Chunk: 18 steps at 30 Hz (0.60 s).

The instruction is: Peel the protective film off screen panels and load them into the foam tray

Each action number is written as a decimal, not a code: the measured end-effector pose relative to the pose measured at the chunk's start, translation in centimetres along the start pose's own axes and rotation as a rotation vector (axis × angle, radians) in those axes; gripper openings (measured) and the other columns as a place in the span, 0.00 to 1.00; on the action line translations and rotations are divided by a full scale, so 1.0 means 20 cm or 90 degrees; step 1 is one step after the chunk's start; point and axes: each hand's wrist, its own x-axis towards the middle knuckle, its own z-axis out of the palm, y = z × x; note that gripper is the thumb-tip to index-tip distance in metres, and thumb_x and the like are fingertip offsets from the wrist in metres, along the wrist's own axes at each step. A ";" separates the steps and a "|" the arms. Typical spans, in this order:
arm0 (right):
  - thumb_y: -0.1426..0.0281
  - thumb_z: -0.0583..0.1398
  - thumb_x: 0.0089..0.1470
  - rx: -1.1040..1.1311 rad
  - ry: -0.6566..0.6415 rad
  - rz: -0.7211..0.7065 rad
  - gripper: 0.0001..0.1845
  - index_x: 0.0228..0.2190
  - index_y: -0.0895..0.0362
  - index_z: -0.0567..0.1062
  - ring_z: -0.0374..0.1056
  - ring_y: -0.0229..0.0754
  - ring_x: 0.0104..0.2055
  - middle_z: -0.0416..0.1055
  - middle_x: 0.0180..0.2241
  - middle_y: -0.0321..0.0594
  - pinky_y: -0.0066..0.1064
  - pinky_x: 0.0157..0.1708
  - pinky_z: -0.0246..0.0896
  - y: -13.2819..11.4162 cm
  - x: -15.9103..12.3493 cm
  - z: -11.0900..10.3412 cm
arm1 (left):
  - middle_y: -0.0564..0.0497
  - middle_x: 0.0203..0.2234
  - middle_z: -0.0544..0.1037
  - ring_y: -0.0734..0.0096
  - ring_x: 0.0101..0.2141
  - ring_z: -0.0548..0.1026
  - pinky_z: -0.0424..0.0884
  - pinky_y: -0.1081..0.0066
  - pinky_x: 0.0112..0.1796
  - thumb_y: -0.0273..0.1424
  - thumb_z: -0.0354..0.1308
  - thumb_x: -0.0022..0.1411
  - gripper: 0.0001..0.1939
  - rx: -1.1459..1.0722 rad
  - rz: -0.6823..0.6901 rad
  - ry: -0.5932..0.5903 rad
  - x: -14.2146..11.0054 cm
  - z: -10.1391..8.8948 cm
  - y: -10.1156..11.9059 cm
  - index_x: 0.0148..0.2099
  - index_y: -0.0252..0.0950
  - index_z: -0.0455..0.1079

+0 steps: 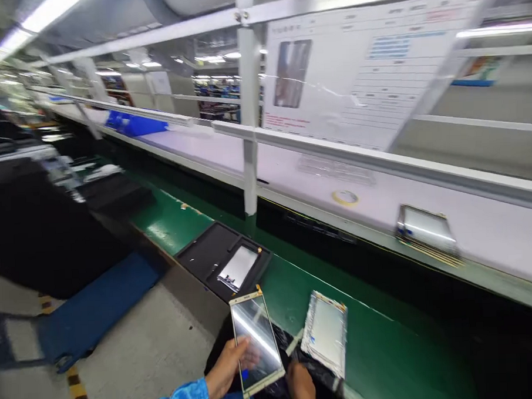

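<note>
My left hand (pixel 233 361) is closed on the left edge of a tablet screen panel (pixel 256 335), its thumb over the glass. The panel has a gold frame, a blue mark near its lower left corner and a small orange tab at the top. It tilts up above my lap. Close to the panel's lower right corner is my right hand (pixel 301 385), fingers curled and slightly blurred; what they hold, if anything, is hidden. Black plastic (pixel 319 365) lies beside it. To the right, a white tablet housing (pixel 325 332) with an orange strip rests on the green bench.
A black foam tray (pixel 202 255) holds a silver-backed panel (pixel 239 268). On the white shelf are stacked panels (pixel 426 228) and a yellow tape roll (pixel 345 197). A white post (pixel 248 118) and rail stand ahead, with a printed sheet (pixel 353 72). A blue chair (pixel 98 307) stands left.
</note>
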 end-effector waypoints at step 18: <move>0.60 0.62 0.56 0.268 0.496 -0.163 0.37 0.63 0.59 0.61 0.69 0.37 0.26 0.71 0.29 0.33 0.29 0.25 0.67 -0.51 -0.11 -1.94 | 0.41 0.40 0.84 0.57 0.38 0.81 0.75 0.63 0.40 0.57 0.67 0.51 0.34 0.123 -0.006 -0.339 -0.04 0.78 -0.02 0.51 0.38 0.79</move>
